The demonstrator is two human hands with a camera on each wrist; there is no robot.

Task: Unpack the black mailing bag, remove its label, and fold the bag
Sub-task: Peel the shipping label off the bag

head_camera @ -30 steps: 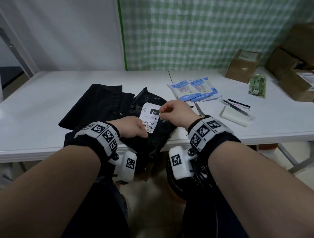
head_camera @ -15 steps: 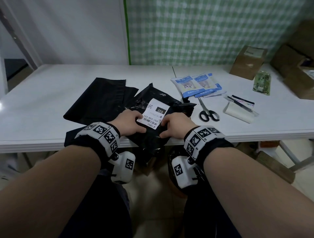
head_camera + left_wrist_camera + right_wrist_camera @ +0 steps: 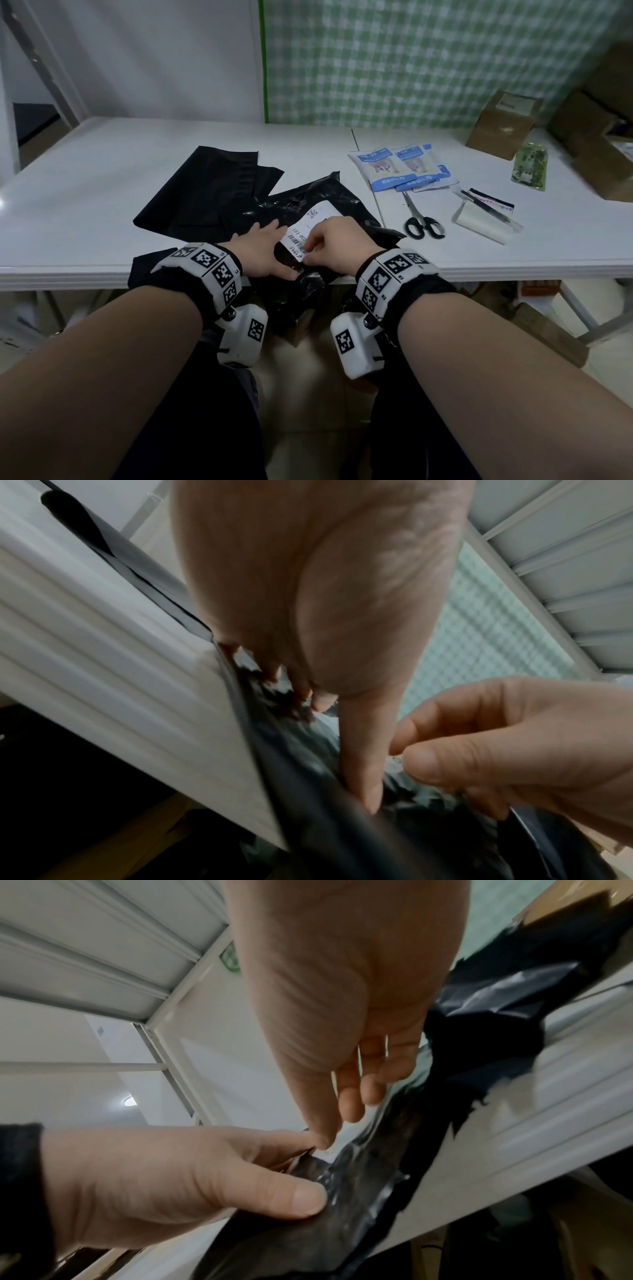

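A crumpled black mailing bag (image 3: 346, 205) lies at the table's near edge and hangs over it. Its white label (image 3: 317, 216) faces up. My left hand (image 3: 265, 245) lies flat on the bag just left of the label, fingers straight. In the right wrist view my left hand (image 3: 171, 1177) presses its thumb on the bag (image 3: 363, 1191). My right hand (image 3: 334, 240) pinches the label's near corner between thumb and fingers. The left wrist view shows my right hand (image 3: 445, 745) curled beside my left hand's thumb (image 3: 359, 750). My right hand (image 3: 329, 1123) touches the white corner (image 3: 325, 1154).
A second, flat black bag (image 3: 212, 192) lies left of the crumpled one. Right of my hands are scissors (image 3: 423, 224), blue and white packets (image 3: 400, 168), a white pad with a pen (image 3: 479, 219), a green packet (image 3: 529, 166) and cardboard boxes (image 3: 503, 123). The white table's edge (image 3: 68, 274) runs close to my wrists.
My right hand left the label's far corner and came down to its near corner, which it now pinches. My left hand has spread flat on the bag.
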